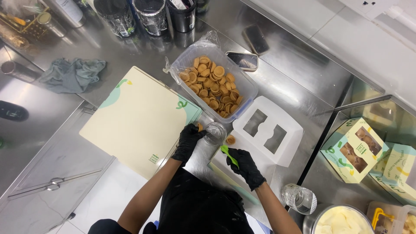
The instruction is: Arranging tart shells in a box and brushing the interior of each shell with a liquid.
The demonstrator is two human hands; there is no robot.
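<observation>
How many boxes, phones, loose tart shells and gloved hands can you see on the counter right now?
Closed window boxes with pastries: 2
White window box, open: 1
Phones: 2
Loose tart shells outside the tub: 2, one by the left hand, one on the box
Gloved hands: 2, the right hand holding a green spatula
Total: 9

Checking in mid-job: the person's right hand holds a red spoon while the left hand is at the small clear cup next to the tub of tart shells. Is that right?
Not quite: the spoon in the right hand is green, not red, as the head view shows. The rest stands: the left hand is at the small clear cup, next to the tub of tart shells.
</observation>
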